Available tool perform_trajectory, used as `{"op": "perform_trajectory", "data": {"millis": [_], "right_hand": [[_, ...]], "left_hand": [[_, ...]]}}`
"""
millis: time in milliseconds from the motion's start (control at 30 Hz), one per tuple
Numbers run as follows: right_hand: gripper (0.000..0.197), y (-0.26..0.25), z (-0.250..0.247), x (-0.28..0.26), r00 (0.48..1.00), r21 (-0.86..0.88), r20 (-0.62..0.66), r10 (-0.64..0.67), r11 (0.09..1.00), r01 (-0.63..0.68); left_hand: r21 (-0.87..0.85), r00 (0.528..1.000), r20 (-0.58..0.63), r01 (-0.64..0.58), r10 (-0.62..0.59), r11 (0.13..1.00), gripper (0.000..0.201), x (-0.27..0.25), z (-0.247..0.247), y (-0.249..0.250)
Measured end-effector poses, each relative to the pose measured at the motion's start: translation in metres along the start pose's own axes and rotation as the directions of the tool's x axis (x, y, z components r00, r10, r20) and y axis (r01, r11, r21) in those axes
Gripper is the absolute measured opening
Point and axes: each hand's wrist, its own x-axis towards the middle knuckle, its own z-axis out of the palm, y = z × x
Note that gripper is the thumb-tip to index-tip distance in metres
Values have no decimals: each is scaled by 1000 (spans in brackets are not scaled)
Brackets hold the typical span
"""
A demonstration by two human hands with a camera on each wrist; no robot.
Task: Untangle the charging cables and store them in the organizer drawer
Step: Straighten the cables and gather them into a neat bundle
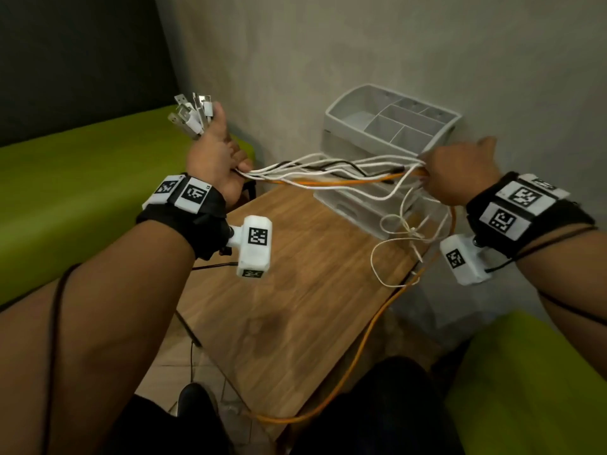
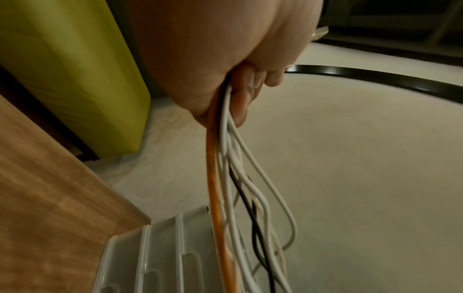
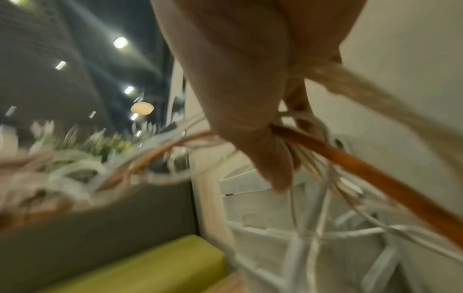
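A bundle of charging cables (image 1: pixel 331 174), several white, one black and one orange, stretches between my two hands above the wooden table. My left hand (image 1: pixel 216 159) grips the bundle near its plugs (image 1: pixel 193 118), which stick up out of the fist. My right hand (image 1: pixel 460 174) grips the same bundle further along, in front of the white organizer (image 1: pixel 391 126). Loose white loops (image 1: pixel 404 244) hang below the right hand. The orange cable (image 1: pixel 364 343) trails down to the floor. In the left wrist view the cables (image 2: pixel 233 178) run out of my fist (image 2: pixel 240 93). The right wrist view is blurred; the orange cable (image 3: pixel 371 172) leaves that fist (image 3: pixel 270 142).
The wooden table (image 1: pixel 295 307) stands in a corner against a grey wall. The organizer has an open-top tray with dividers and drawers (image 1: pixel 358 201) below. Green benches (image 1: pixel 65 192) flank the table at left and lower right (image 1: pixel 532 389). My knees and a shoe (image 1: pixel 193 402) are below.
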Motion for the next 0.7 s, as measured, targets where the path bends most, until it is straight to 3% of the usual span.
{"op": "perform_trajectory", "data": {"millis": [133, 200, 267, 300, 367, 400, 467, 600, 700], "right_hand": [[43, -11, 8, -10, 966, 60, 237, -100, 994, 89], [80, -16, 12, -11, 917, 260, 345, -201, 959, 113], [113, -23, 5, -14, 868, 548, 349, -354, 828, 117], [116, -31, -1, -15, 870, 665, 279, -407, 736, 132], [113, -55, -13, -19, 890, 825, 123, -438, 544, 154], [112, -70, -19, -21, 895, 851, 71, -440, 495, 176], [102, -101, -19, -21, 904, 850, 33, -427, 488, 199], [20, -125, -7, -17, 947, 858, -24, -320, 480, 184], [4, -110, 5, -16, 932, 783, -32, -361, 570, 248]], "left_hand": [[59, 999, 38, -22, 19, 998, 46, -6, 8, -3], [97, 998, 64, -15, 9, 995, 47, -11, 14, -9], [119, 995, 98, -5, -7, 993, 48, -15, 21, -20], [127, 993, 120, 4, -19, 992, 48, -17, 24, -27], [129, 985, 165, 25, -46, 991, 46, -21, 29, -41], [122, 980, 193, 35, -59, 992, 44, -23, 32, -47], [80, 965, 251, 58, -77, 995, 41, -27, 39, -56], [74, 949, 290, 102, -120, 992, 46, -30, 49, -54], [20, 970, 204, 127, -128, 992, 49, -22, 41, -36]]}}
